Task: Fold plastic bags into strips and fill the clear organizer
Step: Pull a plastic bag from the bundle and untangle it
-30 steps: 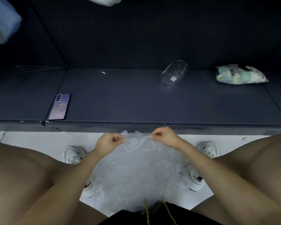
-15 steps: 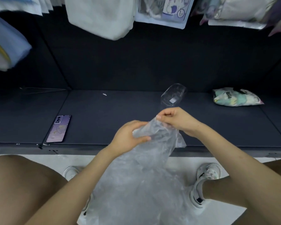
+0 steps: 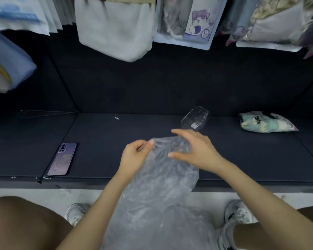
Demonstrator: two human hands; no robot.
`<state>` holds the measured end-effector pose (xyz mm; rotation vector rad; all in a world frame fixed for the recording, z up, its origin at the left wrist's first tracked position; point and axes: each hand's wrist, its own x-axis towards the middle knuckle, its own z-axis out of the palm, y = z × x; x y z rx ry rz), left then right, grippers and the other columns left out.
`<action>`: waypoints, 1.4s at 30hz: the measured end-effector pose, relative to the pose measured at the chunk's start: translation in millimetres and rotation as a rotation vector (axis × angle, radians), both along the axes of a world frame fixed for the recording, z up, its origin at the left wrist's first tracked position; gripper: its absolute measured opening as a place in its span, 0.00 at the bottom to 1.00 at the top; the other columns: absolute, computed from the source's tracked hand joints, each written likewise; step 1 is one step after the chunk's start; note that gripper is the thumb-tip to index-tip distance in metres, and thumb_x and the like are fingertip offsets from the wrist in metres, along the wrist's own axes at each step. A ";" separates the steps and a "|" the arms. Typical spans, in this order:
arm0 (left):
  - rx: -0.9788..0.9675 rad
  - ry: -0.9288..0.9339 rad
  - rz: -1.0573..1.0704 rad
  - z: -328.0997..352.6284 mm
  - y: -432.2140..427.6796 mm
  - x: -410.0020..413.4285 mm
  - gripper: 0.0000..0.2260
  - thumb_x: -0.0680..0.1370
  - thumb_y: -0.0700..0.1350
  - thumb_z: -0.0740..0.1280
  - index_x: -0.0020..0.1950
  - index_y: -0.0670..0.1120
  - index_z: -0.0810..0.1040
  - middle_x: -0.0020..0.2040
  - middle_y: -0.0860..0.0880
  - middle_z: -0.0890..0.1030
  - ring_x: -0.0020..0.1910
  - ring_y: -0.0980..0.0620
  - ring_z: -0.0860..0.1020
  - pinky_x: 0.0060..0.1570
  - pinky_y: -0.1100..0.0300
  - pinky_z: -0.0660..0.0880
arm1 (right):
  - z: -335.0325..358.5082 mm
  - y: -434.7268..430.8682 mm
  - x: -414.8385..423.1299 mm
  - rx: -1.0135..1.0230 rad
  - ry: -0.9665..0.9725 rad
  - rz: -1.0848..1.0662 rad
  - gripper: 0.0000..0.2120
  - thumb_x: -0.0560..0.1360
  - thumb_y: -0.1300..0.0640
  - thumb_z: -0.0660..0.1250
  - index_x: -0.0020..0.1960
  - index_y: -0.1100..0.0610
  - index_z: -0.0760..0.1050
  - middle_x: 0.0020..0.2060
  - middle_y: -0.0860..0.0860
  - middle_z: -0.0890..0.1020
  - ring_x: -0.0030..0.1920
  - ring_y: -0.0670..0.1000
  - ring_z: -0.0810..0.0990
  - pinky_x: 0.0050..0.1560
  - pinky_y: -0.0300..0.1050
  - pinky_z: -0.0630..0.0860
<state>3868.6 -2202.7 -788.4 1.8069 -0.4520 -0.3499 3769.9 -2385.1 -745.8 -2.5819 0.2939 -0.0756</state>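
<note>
A crumpled clear plastic bag (image 3: 161,192) hangs from my hands over the front edge of the dark shelf (image 3: 105,141) and down between my knees. My left hand (image 3: 135,155) pinches the bag's upper left corner between thumb and fingertips. My right hand (image 3: 193,148) lies spread across the bag's top right, fingers nearly straight, thumb against the front of the plastic. The clear organizer (image 3: 195,119), a small transparent container with a white label, lies tilted on the shelf just beyond my right hand.
A purple phone (image 3: 62,159) lies face down near the shelf's front left. A pale printed packet (image 3: 266,122) sits at the right back. White and printed bags (image 3: 114,31) hang above the shelf. My white shoes (image 3: 239,212) stand on the light floor.
Both hands lifted the bag from above the floor to over the shelf, and the view tilted up. My right hand went from pinching the top edge to lying spread on it.
</note>
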 end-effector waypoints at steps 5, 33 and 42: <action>-0.037 0.111 0.001 8.8 14.0 7.2 0.21 0.75 0.53 0.70 0.32 0.39 0.71 0.28 0.53 0.63 0.29 0.57 0.63 0.33 0.68 0.64 | -13.8 -13.1 8.8 0.518 0.021 -0.074 0.05 0.76 0.56 0.70 0.49 0.50 0.83 0.42 0.41 0.85 0.44 0.37 0.81 0.50 0.35 0.76; 0.091 -0.060 0.061 12.0 34.3 43.3 0.07 0.70 0.43 0.77 0.39 0.52 0.81 0.36 0.54 0.82 0.37 0.55 0.79 0.41 0.55 0.75 | 9.0 -7.2 47.9 0.659 -0.084 0.003 0.27 0.66 0.40 0.72 0.63 0.41 0.72 0.61 0.37 0.75 0.63 0.35 0.71 0.65 0.39 0.68; 0.133 -0.075 0.165 -1.5 29.4 60.7 0.08 0.69 0.52 0.77 0.38 0.54 0.79 0.34 0.55 0.80 0.35 0.51 0.79 0.41 0.45 0.76 | -20.2 29.1 99.3 0.057 -0.439 -0.091 0.27 0.68 0.30 0.62 0.57 0.46 0.77 0.54 0.40 0.77 0.56 0.43 0.73 0.63 0.48 0.64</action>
